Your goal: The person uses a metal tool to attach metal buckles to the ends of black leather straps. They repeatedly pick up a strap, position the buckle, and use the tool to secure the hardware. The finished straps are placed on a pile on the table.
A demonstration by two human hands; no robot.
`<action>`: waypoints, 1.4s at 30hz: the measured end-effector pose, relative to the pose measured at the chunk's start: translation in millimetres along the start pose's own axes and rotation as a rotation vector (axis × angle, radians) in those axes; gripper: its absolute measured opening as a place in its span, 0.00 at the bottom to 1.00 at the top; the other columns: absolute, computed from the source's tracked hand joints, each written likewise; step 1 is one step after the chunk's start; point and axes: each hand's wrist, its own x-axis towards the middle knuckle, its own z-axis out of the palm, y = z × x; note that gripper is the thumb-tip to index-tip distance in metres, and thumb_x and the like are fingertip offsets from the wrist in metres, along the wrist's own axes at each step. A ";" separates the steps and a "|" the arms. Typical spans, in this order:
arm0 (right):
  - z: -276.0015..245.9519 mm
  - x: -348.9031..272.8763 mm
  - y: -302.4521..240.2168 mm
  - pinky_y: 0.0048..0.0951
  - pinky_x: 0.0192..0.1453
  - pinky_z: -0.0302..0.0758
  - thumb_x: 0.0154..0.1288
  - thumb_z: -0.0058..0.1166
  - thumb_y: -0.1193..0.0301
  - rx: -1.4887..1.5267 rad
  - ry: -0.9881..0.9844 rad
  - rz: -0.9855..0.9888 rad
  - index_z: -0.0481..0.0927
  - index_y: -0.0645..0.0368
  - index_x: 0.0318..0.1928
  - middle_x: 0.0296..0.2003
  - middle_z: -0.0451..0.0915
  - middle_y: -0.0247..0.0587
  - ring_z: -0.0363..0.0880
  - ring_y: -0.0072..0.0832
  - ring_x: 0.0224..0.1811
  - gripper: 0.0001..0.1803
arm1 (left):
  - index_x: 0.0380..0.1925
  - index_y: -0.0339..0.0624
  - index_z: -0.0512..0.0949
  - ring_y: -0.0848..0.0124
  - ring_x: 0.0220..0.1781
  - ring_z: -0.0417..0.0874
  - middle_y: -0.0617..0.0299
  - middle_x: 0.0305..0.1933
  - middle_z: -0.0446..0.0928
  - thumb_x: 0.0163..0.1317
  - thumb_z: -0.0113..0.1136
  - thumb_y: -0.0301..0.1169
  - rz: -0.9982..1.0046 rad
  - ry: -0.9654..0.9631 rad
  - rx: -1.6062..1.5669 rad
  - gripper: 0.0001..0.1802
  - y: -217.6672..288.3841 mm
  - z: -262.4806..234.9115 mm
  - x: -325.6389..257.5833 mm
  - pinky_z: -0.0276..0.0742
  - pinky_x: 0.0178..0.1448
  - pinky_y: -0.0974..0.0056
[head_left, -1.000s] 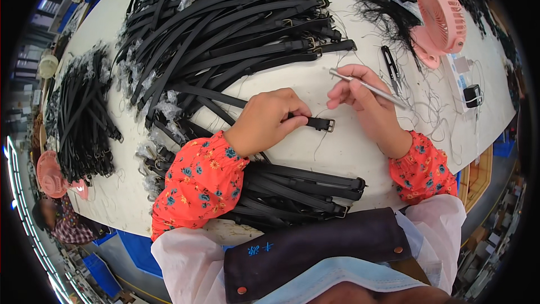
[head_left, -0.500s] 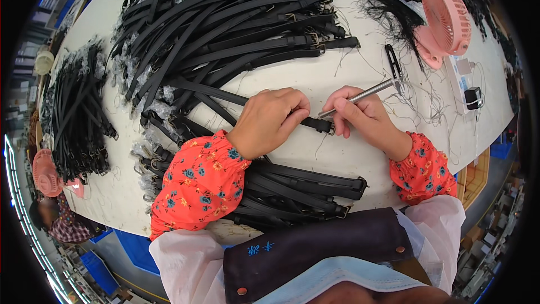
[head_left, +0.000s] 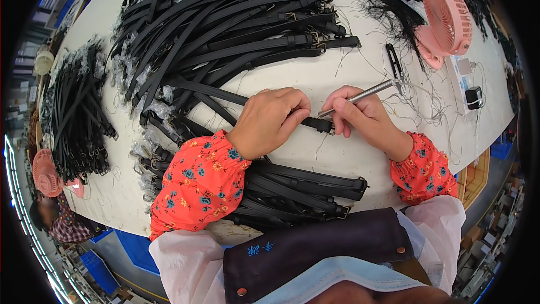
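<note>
My left hand (head_left: 270,117) is closed on a black belt (head_left: 316,124), pressing it near its buckle end. The belt runs from the upper left, beneath that hand, to a small metal buckle by my right fingers. My right hand (head_left: 368,117) grips a slim silver pen-like tool (head_left: 372,90), its pointed tip at the belt just beyond my left thumb. Whether the tip touches the belt, I cannot tell. Under and beside my left forearm lies a bundle of more black belts (head_left: 304,186), buckles toward the right.
A large heap of black belts (head_left: 225,28) covers the far side of the white table (head_left: 360,174). Another belt bundle (head_left: 79,112) lies left. At right are black snips (head_left: 394,62), loose threads, a pink fan (head_left: 444,19) and a black plug (head_left: 473,97). A second pink fan (head_left: 46,173) stands far left.
</note>
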 end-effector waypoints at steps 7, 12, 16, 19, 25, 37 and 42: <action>0.4 -0.1 0.4 0.18 0.27 0.73 0.81 0.45 0.59 -0.002 0.010 -0.007 0.81 0.63 0.46 0.24 0.78 0.31 0.76 0.15 0.25 0.20 | 0.38 0.40 0.77 0.60 0.30 0.80 0.58 0.29 0.79 0.67 0.59 0.26 -0.008 0.004 0.025 0.03 -0.9 -0.1 -0.7 0.76 0.40 0.59; -0.6 -0.5 4.2 0.18 0.28 0.73 0.81 0.46 0.59 0.045 0.027 -0.030 0.81 0.64 0.46 0.24 0.79 0.33 0.77 0.16 0.25 0.19 | 0.39 0.41 0.77 0.59 0.31 0.81 0.60 0.31 0.80 0.66 0.61 0.24 -0.259 -0.005 -0.142 0.04 8.2 -4.0 0.0 0.77 0.41 0.60; -1.9 -0.9 6.5 0.18 0.29 0.73 0.81 0.46 0.59 0.101 0.028 -0.073 0.80 0.64 0.47 0.24 0.80 0.35 0.77 0.17 0.24 0.19 | 0.39 0.41 0.78 0.60 0.39 0.81 0.62 0.39 0.80 0.60 0.66 0.22 -0.017 -0.094 -0.004 0.08 3.8 -9.9 -5.4 0.77 0.43 0.59; -1.5 -1.1 7.4 0.19 0.29 0.73 0.81 0.46 0.59 0.124 0.008 -0.074 0.80 0.64 0.47 0.24 0.80 0.35 0.76 0.17 0.23 0.19 | 0.39 0.41 0.80 0.62 0.45 0.80 0.64 0.41 0.79 0.57 0.68 0.22 0.205 -0.023 0.194 0.10 -2.3 -2.7 -9.6 0.76 0.48 0.59; -2.3 -1.1 7.1 0.18 0.28 0.71 0.81 0.46 0.59 0.105 -0.010 -0.078 0.80 0.64 0.47 0.23 0.79 0.35 0.76 0.17 0.23 0.19 | 0.36 0.40 0.79 0.60 0.43 0.79 0.62 0.40 0.79 0.55 0.68 0.22 0.274 -0.009 0.306 0.09 -0.1 1.9 -10.0 0.74 0.50 0.57; -0.2 -0.7 3.3 0.16 0.26 0.71 0.81 0.46 0.59 0.069 -0.007 -0.019 0.80 0.63 0.46 0.23 0.77 0.30 0.75 0.13 0.24 0.19 | 0.34 0.41 0.76 0.55 0.41 0.78 0.58 0.36 0.77 0.55 0.66 0.21 0.184 0.031 0.170 0.09 0.3 3.9 -5.8 0.73 0.48 0.55; -0.3 -0.8 4.3 0.16 0.26 0.71 0.81 0.47 0.60 0.060 -0.016 0.002 0.80 0.63 0.46 0.23 0.77 0.29 0.75 0.13 0.25 0.18 | 0.33 0.41 0.76 0.55 0.40 0.78 0.57 0.35 0.77 0.55 0.65 0.21 0.183 0.042 0.167 0.09 0.0 4.5 -5.3 0.72 0.47 0.55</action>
